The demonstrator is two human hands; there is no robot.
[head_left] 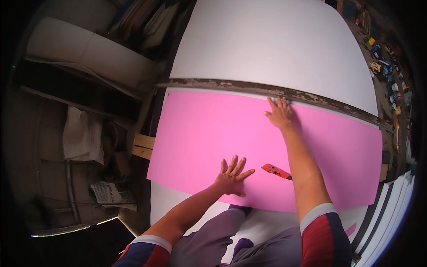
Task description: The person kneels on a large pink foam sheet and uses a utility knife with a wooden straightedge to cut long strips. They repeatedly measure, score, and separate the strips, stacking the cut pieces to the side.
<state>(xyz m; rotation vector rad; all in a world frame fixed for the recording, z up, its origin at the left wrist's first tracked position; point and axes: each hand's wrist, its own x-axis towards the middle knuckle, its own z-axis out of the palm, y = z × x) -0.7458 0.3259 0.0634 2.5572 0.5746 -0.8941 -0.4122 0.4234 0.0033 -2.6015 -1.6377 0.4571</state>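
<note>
A large pink sheet [213,133] lies across a white sheet [275,44] in front of me. Flat on the pink surface, with fingers spread, my left hand [230,178] rests near its front edge. My right hand [280,113] reaches to the far edge, fingers stretched out, fingertips next to a long dark, worn bar [249,86]. Whether they touch the bar I cannot tell. Between the hands lies a red box cutter [275,171], its far end partly hidden by my right forearm. Neither hand holds anything.
Tools and small items [384,66] clutter the right side. White boards [384,213] stand stacked at the lower right. On the left are a white sack [82,133], a wood block [143,147] and a large pale panel [89,49]. My legs are on the white sheet near the front.
</note>
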